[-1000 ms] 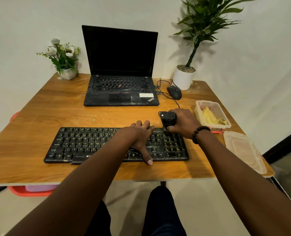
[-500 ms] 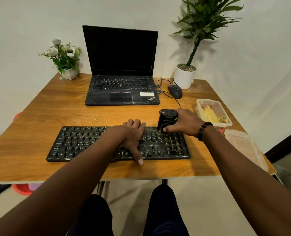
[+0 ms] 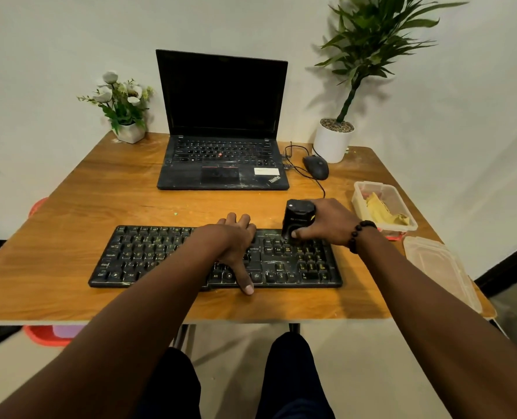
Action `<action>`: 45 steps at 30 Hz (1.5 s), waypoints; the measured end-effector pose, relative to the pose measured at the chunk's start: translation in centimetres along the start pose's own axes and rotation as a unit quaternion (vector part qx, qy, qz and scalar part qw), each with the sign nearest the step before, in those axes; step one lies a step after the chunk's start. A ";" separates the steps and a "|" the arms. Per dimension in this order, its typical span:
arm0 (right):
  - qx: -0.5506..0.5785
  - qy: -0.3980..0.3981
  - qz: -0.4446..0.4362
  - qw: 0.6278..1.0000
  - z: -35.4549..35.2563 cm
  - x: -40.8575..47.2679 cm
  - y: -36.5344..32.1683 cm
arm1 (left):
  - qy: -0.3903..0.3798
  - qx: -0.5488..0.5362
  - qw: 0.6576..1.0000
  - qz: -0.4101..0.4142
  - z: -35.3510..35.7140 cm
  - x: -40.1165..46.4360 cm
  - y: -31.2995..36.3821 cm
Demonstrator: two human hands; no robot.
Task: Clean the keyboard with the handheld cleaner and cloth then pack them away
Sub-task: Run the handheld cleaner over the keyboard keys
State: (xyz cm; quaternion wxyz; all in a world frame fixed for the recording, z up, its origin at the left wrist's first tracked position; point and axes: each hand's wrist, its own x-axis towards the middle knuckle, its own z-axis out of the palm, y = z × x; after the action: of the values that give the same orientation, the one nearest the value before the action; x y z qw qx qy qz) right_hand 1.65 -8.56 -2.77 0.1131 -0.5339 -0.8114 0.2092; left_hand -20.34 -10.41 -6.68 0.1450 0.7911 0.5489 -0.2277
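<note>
A black keyboard (image 3: pixel 148 255) lies across the front of the wooden table (image 3: pixel 100 207). My left hand (image 3: pixel 233 240) rests flat on its middle, fingers over the far edge and thumb at the near edge. My right hand (image 3: pixel 326 222) grips the black handheld cleaner (image 3: pixel 296 216), which stands upright with its lower end on the keys at the keyboard's upper right. A yellow cloth (image 3: pixel 384 211) lies crumpled in a clear plastic container (image 3: pixel 369 189) to the right.
An open laptop (image 3: pixel 221 122) sits behind the keyboard, with a wired mouse (image 3: pixel 316 166) to its right. A white-potted plant (image 3: pixel 332 140) and a small flower pot (image 3: pixel 127 131) stand at the back corners. The container's lid (image 3: pixel 441 267) lies at the table's right edge.
My right hand has brought the cleaner from just behind the keyboard down onto the right-hand keys. My left hand has slid a little leftward on the keyboard.
</note>
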 end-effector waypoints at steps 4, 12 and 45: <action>-0.070 0.046 -0.004 0.997 0.2 0.6 0.1 | -0.002 -0.003 1.000 0.000 0.0 0.1 0.0; -0.028 0.034 -0.021 0.999 0.7 1.1 -1.0 | -0.007 -0.003 1.000 -0.004 -0.3 0.0 0.2; -0.014 -0.014 -0.056 0.998 2.0 1.8 -2.7 | 0.002 -0.024 1.000 0.003 0.2 -0.3 -0.2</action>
State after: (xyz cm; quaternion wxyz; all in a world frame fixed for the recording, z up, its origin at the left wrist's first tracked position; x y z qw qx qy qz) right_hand -2.12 -8.25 -3.37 0.1062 -0.4865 -0.8441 0.1987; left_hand -20.63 -10.66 -6.76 0.1632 0.7893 0.5524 -0.2126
